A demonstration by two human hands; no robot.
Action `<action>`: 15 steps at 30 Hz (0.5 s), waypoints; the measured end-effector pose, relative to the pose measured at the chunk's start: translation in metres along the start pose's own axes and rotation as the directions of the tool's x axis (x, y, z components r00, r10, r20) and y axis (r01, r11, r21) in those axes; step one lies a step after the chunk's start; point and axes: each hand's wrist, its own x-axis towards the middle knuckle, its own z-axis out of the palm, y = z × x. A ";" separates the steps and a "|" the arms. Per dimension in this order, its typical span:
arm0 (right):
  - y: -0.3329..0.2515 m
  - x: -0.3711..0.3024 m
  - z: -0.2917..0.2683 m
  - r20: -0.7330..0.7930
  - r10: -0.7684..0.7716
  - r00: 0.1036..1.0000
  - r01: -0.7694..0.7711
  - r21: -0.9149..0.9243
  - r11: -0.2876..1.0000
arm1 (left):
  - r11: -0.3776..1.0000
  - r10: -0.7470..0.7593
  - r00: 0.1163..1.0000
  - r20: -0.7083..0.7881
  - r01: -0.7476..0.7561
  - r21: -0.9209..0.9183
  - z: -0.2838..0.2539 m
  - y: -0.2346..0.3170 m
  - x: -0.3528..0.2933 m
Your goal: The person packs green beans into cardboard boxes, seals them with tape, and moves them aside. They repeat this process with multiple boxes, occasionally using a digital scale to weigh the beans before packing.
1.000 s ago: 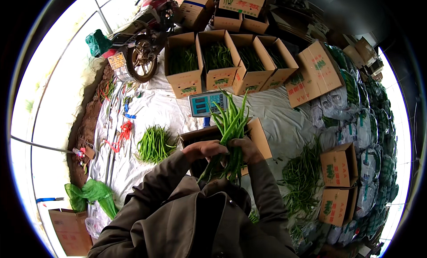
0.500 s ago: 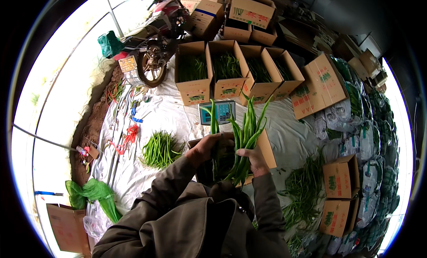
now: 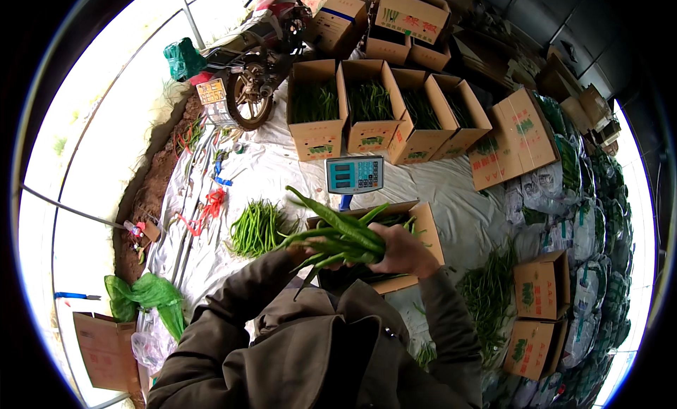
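Left hand (image 3: 300,253): mostly hidden by green peppers (image 3: 345,233), grip unclear, forearm slanting inward.
Right hand (image 3: 405,251): bent inward, fingers clasping their right end.
Green peppers: above the open box (image 3: 429,234), long axis slanting, mostly pointing left and away.

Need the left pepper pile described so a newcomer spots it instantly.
On the white sheet, find the open carton below the right hand. Just left of that carton lies a compact heap of long green peppers. Its brighter, mostly aligned peppers set it apart from the darker, sprawling heap right of the carton.
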 end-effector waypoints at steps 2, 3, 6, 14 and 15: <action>0.004 -0.008 0.013 -0.013 -0.029 1.000 0.028 -0.047 0.998 | 0.999 -0.033 0.996 -0.081 0.034 0.018 0.010 -0.006 -0.011; 0.007 -0.011 0.015 -0.039 -0.032 0.999 0.030 -0.032 0.999 | 0.998 -0.059 0.988 -0.143 0.064 0.028 0.016 -0.008 -0.018; 0.015 -0.018 0.017 -0.168 0.007 0.986 0.005 0.072 0.997 | 0.989 -0.135 0.937 -0.322 0.149 0.020 0.023 -0.012 -0.031; 0.051 0.003 0.017 -0.100 0.536 0.838 -0.296 0.743 0.601 | 0.961 0.049 0.739 -0.671 -0.218 -0.171 -0.047 -0.078 -0.035; 0.056 0.014 0.030 -0.045 0.558 0.829 -0.335 0.758 0.559 | 0.931 0.104 0.725 -0.681 -0.313 -0.191 -0.055 -0.086 -0.035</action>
